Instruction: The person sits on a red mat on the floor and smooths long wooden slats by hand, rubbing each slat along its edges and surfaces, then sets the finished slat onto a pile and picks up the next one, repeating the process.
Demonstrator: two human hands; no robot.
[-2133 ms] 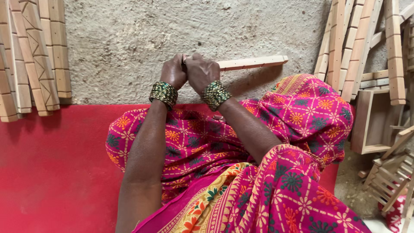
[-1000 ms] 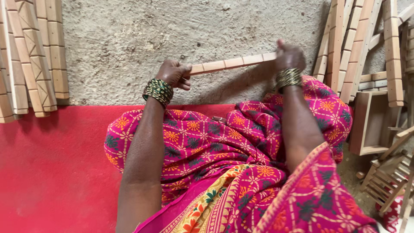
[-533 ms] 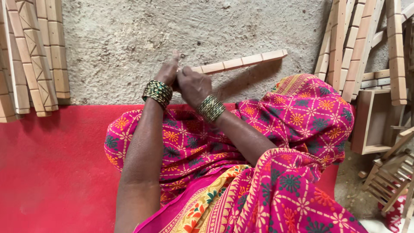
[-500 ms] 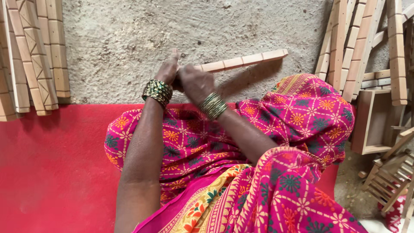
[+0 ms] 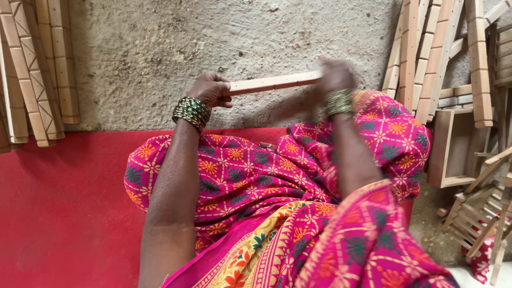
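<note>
Fingers (image 5: 220, 92) of our left hand (image 5: 212, 90) curl tight around one end of the wooden strip (image 5: 273, 83), held level above our lap; our right hand (image 5: 333, 74), blurred, grips its other end. Beyond lies the grey floor (image 5: 213, 37), with stacked wooden slats (image 5: 437, 53) off to the right.

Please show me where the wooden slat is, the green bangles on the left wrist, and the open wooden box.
wooden slat (image 5: 272, 83), head view, middle of its top face.
green bangles (image 5: 191, 111), head view, centre of the stack on the left wrist.
open wooden box (image 5: 444, 146), head view, its left wall.
</note>
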